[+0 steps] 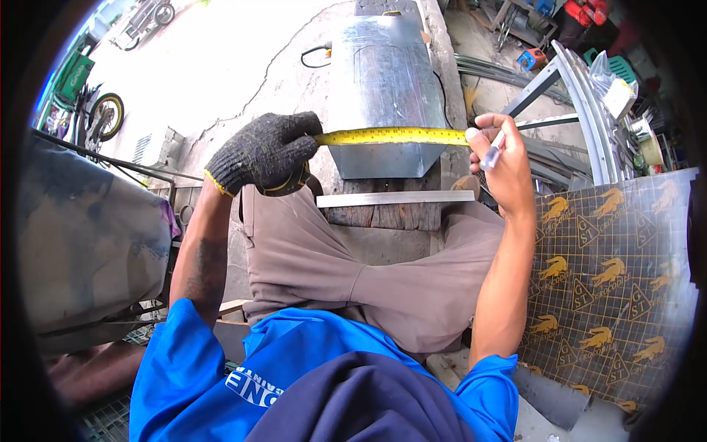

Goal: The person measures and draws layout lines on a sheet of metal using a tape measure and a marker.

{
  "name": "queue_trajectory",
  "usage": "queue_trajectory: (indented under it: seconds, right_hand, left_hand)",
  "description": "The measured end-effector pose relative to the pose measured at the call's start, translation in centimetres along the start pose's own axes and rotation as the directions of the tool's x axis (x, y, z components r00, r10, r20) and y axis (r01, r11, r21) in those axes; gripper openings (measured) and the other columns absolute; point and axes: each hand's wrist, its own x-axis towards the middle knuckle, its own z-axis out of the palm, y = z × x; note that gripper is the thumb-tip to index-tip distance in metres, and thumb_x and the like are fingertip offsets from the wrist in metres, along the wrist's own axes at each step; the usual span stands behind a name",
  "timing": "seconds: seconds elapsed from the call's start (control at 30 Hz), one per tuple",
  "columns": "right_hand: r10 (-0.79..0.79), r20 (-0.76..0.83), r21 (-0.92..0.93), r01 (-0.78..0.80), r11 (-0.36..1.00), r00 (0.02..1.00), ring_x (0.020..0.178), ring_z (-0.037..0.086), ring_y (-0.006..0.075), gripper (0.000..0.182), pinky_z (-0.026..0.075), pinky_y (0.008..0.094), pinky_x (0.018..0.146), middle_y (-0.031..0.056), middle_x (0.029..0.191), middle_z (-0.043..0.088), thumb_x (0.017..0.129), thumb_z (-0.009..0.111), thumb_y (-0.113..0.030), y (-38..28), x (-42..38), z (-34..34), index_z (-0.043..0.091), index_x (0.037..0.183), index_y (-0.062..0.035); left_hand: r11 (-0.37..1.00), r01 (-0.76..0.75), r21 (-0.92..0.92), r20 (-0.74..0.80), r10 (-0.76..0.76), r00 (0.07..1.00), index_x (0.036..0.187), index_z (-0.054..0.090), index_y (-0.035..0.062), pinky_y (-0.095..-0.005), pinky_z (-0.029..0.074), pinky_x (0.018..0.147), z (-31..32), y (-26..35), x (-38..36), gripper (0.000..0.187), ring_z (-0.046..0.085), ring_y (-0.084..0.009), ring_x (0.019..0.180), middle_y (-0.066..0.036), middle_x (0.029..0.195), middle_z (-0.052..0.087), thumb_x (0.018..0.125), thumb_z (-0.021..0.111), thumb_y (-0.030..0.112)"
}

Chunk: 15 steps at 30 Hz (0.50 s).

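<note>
My left hand (269, 153), in a dark knitted glove with a yellow cuff, is closed round one end of a yellow tape measure (398, 136). The blade stretches level across the front part of a shiny sheet metal piece (387, 81) with cut corners. At the right, my bare right hand (497, 151) pinches the blade's other end and also holds a pale marker-like stick (495, 153). A thin metal strip (398, 198) lies nearer to me, on a dark wooden block (387, 216). The tape's case is hidden in the glove.
Patterned black board (604, 287) stands at the right, below metal frames (589, 110) and long rods. A grey covered object (96, 228) is on the left. Motorcycles stand at the upper left, one with a yellow-rimmed wheel (108, 118). A person in red is at the upper right.
</note>
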Motion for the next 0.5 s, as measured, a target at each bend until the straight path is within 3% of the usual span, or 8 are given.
queue_trajectory:
  seconds: [0.07,0.13,0.2,0.27,0.3,0.33,0.5]
  right_hand:
    - [0.016,0.061,-0.143,-0.007,0.99,0.998,0.067,0.053,0.005,0.028,0.045,0.0226,0.061,0.0014,0.08,0.06,0.098,0.072,-0.017,0.2,1.3,0.1,0.058,0.115,-0.0007]
    - [0.016,0.09,-0.186,0.002,0.983,0.996,0.066,0.054,0.0057,0.027,0.045,0.0233,0.061,0.0018,0.08,0.061,0.098,0.072,-0.017,1.2,2.6,0.5,0.058,0.114,-0.0002]
    - [0.015,0.12,-0.232,0.013,0.973,0.993,0.066,0.055,0.0065,0.026,0.045,0.024,0.06,0.0023,0.079,0.062,0.098,0.073,-0.018,2.0,2.7,0.6,0.059,0.112,0.0003]
    - [0.057,0.076,-0.088,-0.05,0.995,0.995,0.068,0.058,0.0077,0.026,0.047,0.0245,0.061,0.0037,0.079,0.065,0.098,0.072,-0.019,2.1,2.2,1.2,0.061,0.11,0.0013]
    - [0.076,0.042,-0.095,-0.072,0.993,0.996,0.067,0.058,0.0081,0.027,0.048,0.0254,0.061,0.004,0.078,0.065,0.098,0.072,-0.019,2.1,1.9,1.6,0.061,0.11,0.0019]
    - [0.082,0.052,-0.092,-0.077,0.993,0.995,0.067,0.058,0.0081,0.027,0.048,0.0254,0.061,0.004,0.078,0.065,0.098,0.072,-0.019,2.3,1.8,1.9,0.061,0.11,0.0019]
    - [0.042,-0.014,-0.122,-0.043,0.992,0.999,0.064,0.058,0.0072,0.029,0.048,0.0247,0.059,0.0037,0.079,0.066,0.097,0.075,-0.021,3.3,1.7,2.6,0.064,0.109,0.0026]
  left_hand:
    - [1.0,-0.014,0.027,-0.02,0.015,1.0,0.107,0.07,0.0041,-0.0404,0.056,0.074,-0.1,-0.7,0.7,0.031,0.074,-0.0262,0.076,-0.016,0.08,0.073,0.097,0.06,0.032]
    - [0.993,0.105,0.051,0.026,-0.107,0.994,0.109,0.071,0.0048,-0.0403,0.056,0.075,-0.2,-0.9,1.3,0.035,0.074,-0.0265,0.077,-0.017,0.082,0.073,0.099,0.062,0.037]
    - [0.994,0.085,0.07,0.055,-0.088,0.995,0.113,0.071,0.0071,-0.0392,0.056,0.077,-0.1,-2.9,2.2,0.039,0.073,-0.0261,0.082,-0.015,0.09,0.074,0.099,0.061,0.042]
    - [0.986,-0.154,0.068,0.126,0.144,0.981,0.119,0.071,0.0079,-0.0342,0.055,0.078,-0.6,-3.1,2.3,0.033,0.07,-0.0199,0.09,-0.013,0.097,0.071,0.103,0.057,0.033]
    - [0.993,-0.033,0.116,0.085,0.023,0.996,0.12,0.07,0.0072,-0.034,0.055,0.081,-0.7,-3.1,2.0,0.029,0.069,-0.0222,0.093,-0.014,0.103,0.071,0.104,0.055,0.026]
    - [0.993,-0.022,0.114,0.087,0.012,0.996,0.12,0.07,0.0072,-0.034,0.055,0.081,-0.6,-3.3,1.8,0.029,0.069,-0.0222,0.093,-0.014,0.103,0.071,0.104,0.055,0.026]
    - [0.961,-0.217,0.174,0.141,0.193,0.971,0.121,0.07,0.0072,-0.0341,0.055,0.082,-1.7,-4.7,1.2,0.029,0.07,-0.0231,0.093,-0.014,0.104,0.071,0.104,0.055,0.026]
